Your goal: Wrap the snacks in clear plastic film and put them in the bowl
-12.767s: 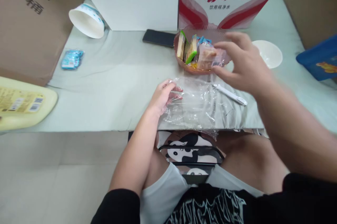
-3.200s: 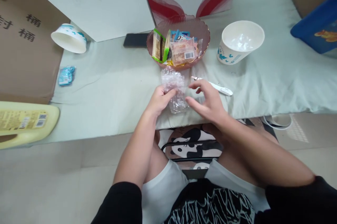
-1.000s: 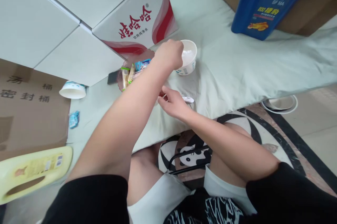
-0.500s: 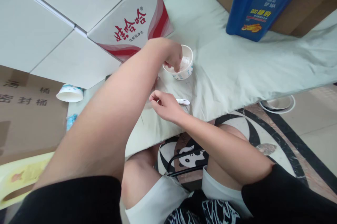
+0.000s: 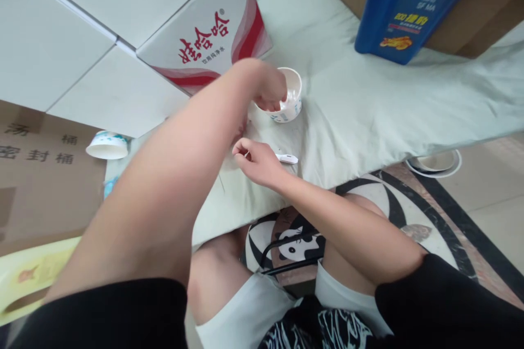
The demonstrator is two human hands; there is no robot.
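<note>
A white paper bowl [image 5: 293,114] with blue print stands on the pale green cloth. My left hand [image 5: 272,89] reaches over its near-left rim, fingers curled and partly hidden inside; what they hold, if anything, cannot be made out. Something clear and shiny lies in the bowl. Closer to me, my right hand [image 5: 257,163] rests on the cloth with its fingers curled together; anything in them is too small to name. Just beside that wrist lies a small white plastic handle-like piece [image 5: 288,158]. A pinkish thing [image 5: 242,129] shows partly from behind my left forearm.
A white and red carton [image 5: 204,37] stands behind the bowl. At the back right is a blue jug [image 5: 409,16] before a brown box. Another paper bowl [image 5: 107,147] lies tipped at the left. Stacked bowls [image 5: 436,163] sit below the cloth's right edge.
My left hand has shifted slightly within the bowl, its fingers now more curled and drawn toward the near-left rim. My right hand stays in place. The view has moved slightly.
</note>
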